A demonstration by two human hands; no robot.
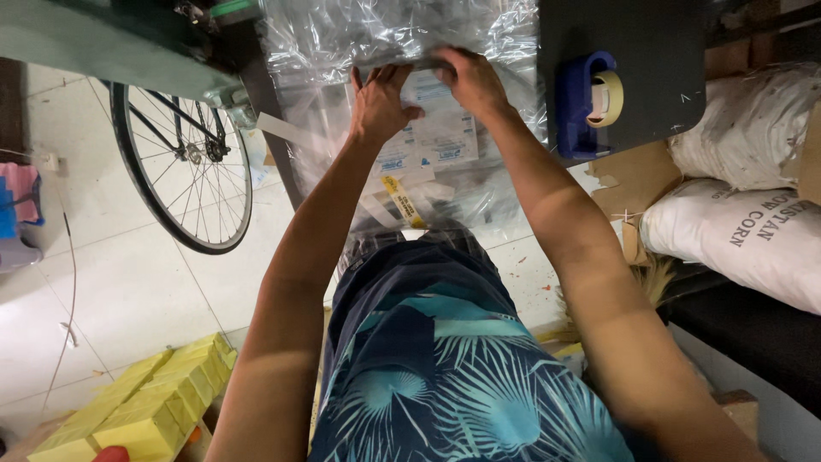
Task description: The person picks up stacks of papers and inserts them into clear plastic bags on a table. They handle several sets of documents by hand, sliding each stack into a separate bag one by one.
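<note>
Two bare hands met at the top edge of a clear plastic bag (402, 51) that hung down over the front of a dark table (650, 51). The left hand (379, 103) lay with fingers curled and thumb out, pressing on the film over a white printed packet (445, 141) inside the bag. The right hand (472, 81) gripped the same upper edge, its fingers bent over it; whether they pinched the film or something beneath it was hard to tell. On the table just right of the hands stood a blue tape dispenser (586, 98). A bicycle wheel (184, 162) stood on the tiled floor to the left, white sacks (744, 231) lay right, yellow blocks (145, 402) below
</note>
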